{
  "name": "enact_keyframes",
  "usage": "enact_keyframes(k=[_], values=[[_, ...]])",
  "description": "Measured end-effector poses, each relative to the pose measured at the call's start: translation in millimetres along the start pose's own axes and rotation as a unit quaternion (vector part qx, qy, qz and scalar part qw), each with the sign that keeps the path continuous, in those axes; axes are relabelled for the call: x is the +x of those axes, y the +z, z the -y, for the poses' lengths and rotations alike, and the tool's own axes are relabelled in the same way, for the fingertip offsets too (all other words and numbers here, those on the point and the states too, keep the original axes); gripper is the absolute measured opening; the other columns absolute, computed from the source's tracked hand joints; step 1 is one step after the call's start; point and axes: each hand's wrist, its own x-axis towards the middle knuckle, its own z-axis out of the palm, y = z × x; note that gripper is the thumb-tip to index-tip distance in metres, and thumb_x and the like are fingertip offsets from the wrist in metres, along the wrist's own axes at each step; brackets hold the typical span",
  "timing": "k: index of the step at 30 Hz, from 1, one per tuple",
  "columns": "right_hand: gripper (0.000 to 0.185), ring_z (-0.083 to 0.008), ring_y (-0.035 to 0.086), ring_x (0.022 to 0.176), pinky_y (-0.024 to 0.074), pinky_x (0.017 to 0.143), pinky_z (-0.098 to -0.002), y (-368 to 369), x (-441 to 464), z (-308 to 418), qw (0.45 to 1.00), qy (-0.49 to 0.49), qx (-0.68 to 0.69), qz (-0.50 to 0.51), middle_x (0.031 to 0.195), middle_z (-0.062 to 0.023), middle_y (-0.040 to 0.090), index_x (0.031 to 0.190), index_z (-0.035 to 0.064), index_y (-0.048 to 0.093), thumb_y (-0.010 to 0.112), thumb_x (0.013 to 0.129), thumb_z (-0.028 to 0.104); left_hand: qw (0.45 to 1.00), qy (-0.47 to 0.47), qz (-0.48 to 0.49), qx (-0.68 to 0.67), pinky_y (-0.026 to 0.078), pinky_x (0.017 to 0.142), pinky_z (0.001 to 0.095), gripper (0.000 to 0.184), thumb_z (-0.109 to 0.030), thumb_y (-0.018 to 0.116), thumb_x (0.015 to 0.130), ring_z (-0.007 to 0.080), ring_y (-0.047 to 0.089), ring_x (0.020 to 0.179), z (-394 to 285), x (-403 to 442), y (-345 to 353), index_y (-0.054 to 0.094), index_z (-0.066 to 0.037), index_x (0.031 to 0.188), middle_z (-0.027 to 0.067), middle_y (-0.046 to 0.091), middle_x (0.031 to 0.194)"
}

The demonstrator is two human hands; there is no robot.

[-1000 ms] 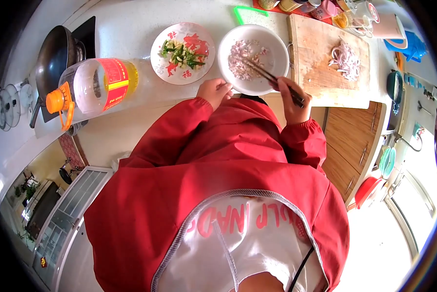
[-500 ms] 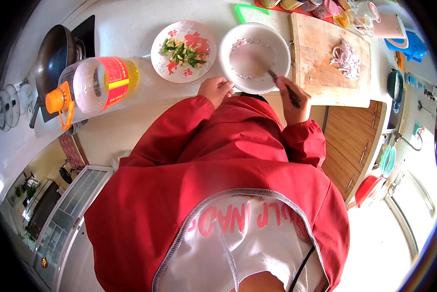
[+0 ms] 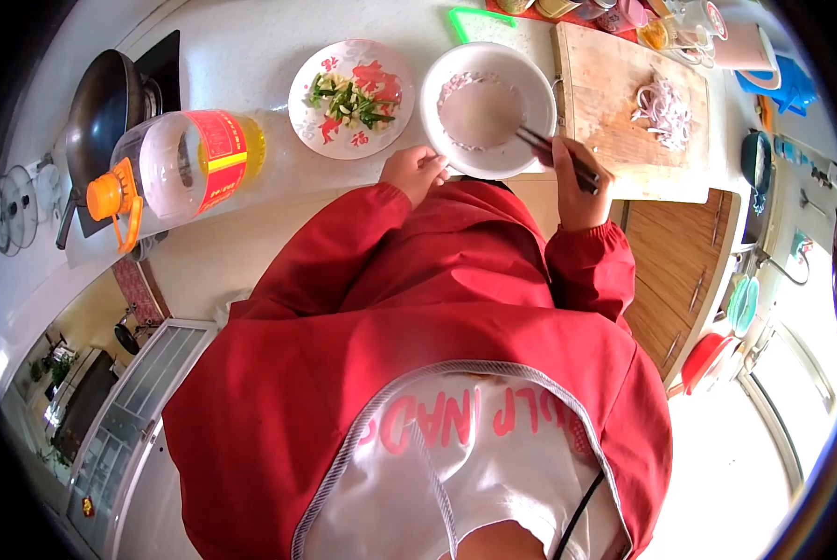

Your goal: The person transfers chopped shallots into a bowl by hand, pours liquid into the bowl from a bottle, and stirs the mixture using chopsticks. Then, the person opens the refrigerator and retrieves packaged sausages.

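Note:
A white bowl [image 3: 538,112] stands at the counter's front edge, holding cloudy, pale liquid with small pinkish bits around its sides. My left hand [image 3: 413,174] is closed at the bowl's near left rim, fingers curled against it. In my right hand [image 3: 582,187] is a pair of dark chopsticks [image 3: 536,140], slanting over the near right rim with their tips at the liquid. Left of the bowl lies a white plate [image 3: 308,131] with red patterns, bearing cut green pieces and chopped pale bits. Sliced purple onion [image 3: 663,114] lies on the wooden cutting board [image 3: 605,112] to the right.
A large oil bottle [image 3: 181,163] with an orange cap lies at the left, near a black wok [image 3: 106,107] on the stove. Jars and a jug [image 3: 703,21] line the back right. A green plastic strip [image 3: 470,21] sits behind the bowl.
My right hand has shifted right and slightly back from the bowl, and the chopsticks have moved toward its right side. The left hand has stayed at the rim.

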Motion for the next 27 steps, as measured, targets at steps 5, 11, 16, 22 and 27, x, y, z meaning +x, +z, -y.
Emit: enact_keyframes(k=[5, 11, 16, 22, 27], values=[[0.018, -0.0126, 0.067, 0.082, 0.0529, 0.073, -0.0264, 14, 13, -6, 0.992, -0.052, -0.064, 0.098, 0.092, -0.0137, 0.072, 0.107, -0.0006, 0.069, 0.065, 0.092, 0.010, 1.000, -0.006, 0.007, 0.017, 0.050, 0.064, 0.0263, 0.026, -0.023, 0.061, 0.094, 0.0112, 0.064, 0.065, -1, 1, -2, 0.065, 0.003, 0.092, 0.0075, 0.072, 0.080], [0.017, -0.0135, 0.068, 0.081, 0.0537, 0.072, -0.0259, 7, -1, -1, 0.994, -0.051, -0.065, 0.078, 0.090, -0.0154, 0.072, 0.104, -0.0020, 0.070, 0.066, 0.091, 0.009, 1.000, -0.001, 0.005, 0.019, 0.050, 0.064, 0.0265, 0.027, -0.024, 0.060, 0.094, 0.0114, 0.065, 0.065, 1, 2, -1, 0.065, 0.003, 0.092, 0.0078, 0.073, 0.080], [0.015, -0.0163, 0.070, 0.080, 0.0540, 0.071, -0.0266, 3, -12, 4, 0.990, -0.041, -0.112, 0.079, 0.090, -0.0156, 0.072, 0.102, -0.0021, 0.070, 0.066, 0.090, 0.007, 1.000, 0.007, 0.009, 0.020, 0.050, 0.065, 0.0265, 0.027, -0.024, 0.060, 0.094, 0.0114, 0.065, 0.066, 3, 3, -3, 0.065, 0.003, 0.091, 0.0076, 0.072, 0.079], [0.014, -0.0120, 0.068, 0.077, 0.0537, 0.068, -0.0255, -15, -23, 7, 0.984, -0.053, -0.097, 0.139, 0.088, -0.0132, 0.073, 0.101, -0.0015, 0.071, 0.066, 0.091, 0.006, 1.000, 0.005, 0.010, 0.027, 0.050, 0.064, 0.0257, 0.025, -0.022, 0.060, 0.094, 0.0113, 0.064, 0.066, 0, 2, -3, 0.065, 0.003, 0.091, 0.0076, 0.072, 0.079], [0.015, -0.0103, 0.067, 0.082, 0.0532, 0.073, -0.0235, -27, -22, 6, 0.995, -0.007, -0.049, 0.090, 0.088, -0.0114, 0.073, 0.102, -0.0030, 0.071, 0.064, 0.092, 0.005, 1.000, 0.004, 0.007, 0.001, 0.049, 0.063, 0.0250, 0.023, -0.020, 0.060, 0.093, 0.0106, 0.064, 0.065, -2, 0, -2, 0.065, 0.003, 0.091, 0.0075, 0.072, 0.079]])
